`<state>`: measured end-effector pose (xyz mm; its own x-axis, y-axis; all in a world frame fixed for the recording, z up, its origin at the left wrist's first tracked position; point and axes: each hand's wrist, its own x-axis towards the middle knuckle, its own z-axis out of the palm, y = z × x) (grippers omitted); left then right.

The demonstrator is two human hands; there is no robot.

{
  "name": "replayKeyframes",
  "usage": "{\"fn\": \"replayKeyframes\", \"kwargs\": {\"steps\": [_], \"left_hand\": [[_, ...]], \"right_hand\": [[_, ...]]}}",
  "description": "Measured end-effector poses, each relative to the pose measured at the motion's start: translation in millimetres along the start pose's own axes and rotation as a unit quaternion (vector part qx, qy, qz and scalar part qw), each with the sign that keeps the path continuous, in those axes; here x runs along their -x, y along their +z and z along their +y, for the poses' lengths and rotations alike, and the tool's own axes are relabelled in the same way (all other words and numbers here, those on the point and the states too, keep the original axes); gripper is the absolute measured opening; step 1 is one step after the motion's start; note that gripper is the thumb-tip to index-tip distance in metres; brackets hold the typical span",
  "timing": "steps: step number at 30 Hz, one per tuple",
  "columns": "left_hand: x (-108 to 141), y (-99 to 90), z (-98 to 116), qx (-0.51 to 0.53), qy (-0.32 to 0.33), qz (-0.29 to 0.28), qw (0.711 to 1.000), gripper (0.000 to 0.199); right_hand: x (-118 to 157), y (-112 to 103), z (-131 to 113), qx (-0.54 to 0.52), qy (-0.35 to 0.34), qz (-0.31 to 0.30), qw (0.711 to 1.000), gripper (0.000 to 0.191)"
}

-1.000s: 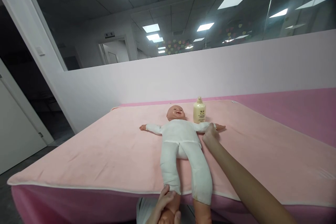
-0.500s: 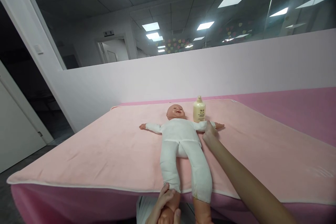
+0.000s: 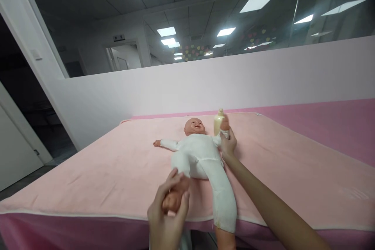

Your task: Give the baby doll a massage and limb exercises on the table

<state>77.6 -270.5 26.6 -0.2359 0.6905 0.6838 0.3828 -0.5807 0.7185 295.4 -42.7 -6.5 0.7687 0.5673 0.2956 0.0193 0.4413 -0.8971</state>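
A baby doll point(image 3: 202, 149) in a white suit lies on its back on the pink blanket point(image 3: 102, 175), head toward the wall. My left hand point(image 3: 166, 207) is closed around the doll's foot, on the left of the view, and that leg is bent and lifted. The doll's arm on the right is raised, gripped near the wrist by my right hand point(image 3: 228, 143). Its other arm lies stretched out on the blanket. The other leg lies straight, its bare lower part past the blanket's front edge. A cream pump bottle point(image 3: 218, 122) stands just behind the raised arm, partly hidden by it.
The blanket covers a darker pink padded surface point(image 3: 328, 125). A white low wall point(image 3: 175, 90) with glass above it runs along the far side. At the left stand a white door point(image 3: 17, 136) and a dark opening.
My left hand has lifted the doll's foot up from the front edge, bending the leg. My right hand has raised the doll's arm from the blanket, toward the bottle.
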Motion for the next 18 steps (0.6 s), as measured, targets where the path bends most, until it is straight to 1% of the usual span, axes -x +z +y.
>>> {"fn": "replayKeyframes", "kwargs": {"steps": [1, 2, 3, 5, 6, 7, 8, 9, 11, 13, 15, 16, 18], "left_hand": [[-13.1, 3.3, -3.8, -0.005, -0.006, -0.018, 1.000, 0.023], [-25.0, 8.0, -9.5, -0.012, -0.007, -0.049, 0.999, 0.024], [-34.9, 13.6, -16.3, -0.021, -0.007, -0.093, 0.995, 0.024], [-47.9, 24.9, -29.8, -0.032, -0.003, -0.174, 0.984, 0.024], [-51.1, 29.0, -34.5, -0.036, -0.004, -0.183, 0.982, 0.024], [-52.3, 31.3, -37.1, -0.038, -0.008, -0.187, 0.982, 0.025], [-52.0, 31.7, -37.3, -0.039, -0.013, -0.182, 0.982, 0.025], [-50.1, 30.1, -35.3, -0.038, -0.019, -0.175, 0.984, 0.024], [-41.6, 22.9, -27.3, -0.035, -0.026, -0.178, 0.983, 0.026], [-25.8, 14.3, -19.5, -0.028, -0.018, -0.187, 0.982, 0.028], [-3.0, 8.4, -16.2, -0.017, 0.006, -0.189, 0.982, 0.028], [9.6, 7.0, -16.2, -0.012, 0.020, -0.186, 0.982, 0.026], [31.8, 6.6, -16.7, -0.011, 0.041, -0.183, 0.982, 0.026]], "right_hand": [[1.8, 1.6, 0.4, 0.016, -0.048, -0.045, 0.998, 0.050], [3.9, 2.9, 0.5, 0.039, -0.093, -0.098, 0.990, 0.048], [6.1, 3.6, 0.3, 0.065, -0.135, -0.157, 0.976, 0.048], [10.2, 3.5, -0.4, 0.112, -0.199, -0.263, 0.937, 0.051], [11.8, 3.0, -0.6, 0.128, -0.217, -0.297, 0.921, 0.053], [12.8, 2.4, -0.6, 0.136, -0.224, -0.311, 0.914, 0.054], [13.3, 1.9, -0.5, 0.137, -0.220, -0.307, 0.916, 0.054], [13.3, 1.6, -0.2, 0.131, -0.206, -0.291, 0.925, 0.053], [11.9, 1.7, 0.9, 0.110, -0.159, -0.239, 0.952, 0.050], [8.8, 2.0, 2.3, 0.089, -0.100, -0.161, 0.978, 0.051], [4.2, 1.4, 4.4, 0.073, -0.032, -0.070, 0.994, 0.056], [1.6, 0.5, 5.8, 0.066, 0.008, -0.027, 0.997, 0.057], [-3.1, -2.5, 9.0, 0.057, 0.102, 0.044, 0.992, 0.057]]}}
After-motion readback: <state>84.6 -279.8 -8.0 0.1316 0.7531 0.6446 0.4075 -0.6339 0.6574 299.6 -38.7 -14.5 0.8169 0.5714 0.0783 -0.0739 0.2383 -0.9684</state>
